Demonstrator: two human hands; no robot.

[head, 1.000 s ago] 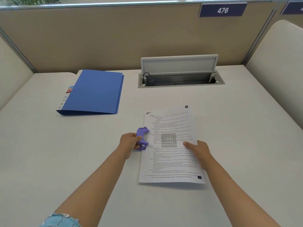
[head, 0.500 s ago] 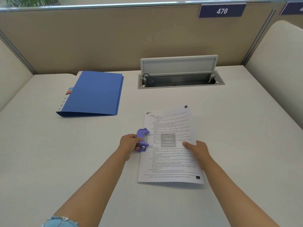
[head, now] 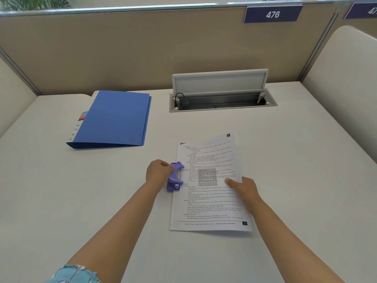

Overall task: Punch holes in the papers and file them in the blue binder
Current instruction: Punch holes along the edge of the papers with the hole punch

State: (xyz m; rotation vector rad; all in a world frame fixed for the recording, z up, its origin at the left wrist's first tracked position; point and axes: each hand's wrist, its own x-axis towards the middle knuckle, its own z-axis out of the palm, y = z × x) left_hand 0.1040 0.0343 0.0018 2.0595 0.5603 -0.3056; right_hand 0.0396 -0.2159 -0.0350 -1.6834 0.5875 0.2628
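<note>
left hand (head: 158, 172) grasps the purple hole punch (head: 175, 177), set along the left long edge of the papers (head: 210, 184). right hand (head: 243, 187) pinches their right edge. blue binder (head: 114, 119) lies closed, far-left, nearer the left hand.

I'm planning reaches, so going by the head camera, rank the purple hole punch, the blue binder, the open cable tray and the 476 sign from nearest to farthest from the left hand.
From the left hand:
1. Purple hole punch, gripped in it.
2. Blue binder, behind, to the left.
3. Cable tray, behind, to the right.
4. 476 sign, on the partition's top right.
</note>
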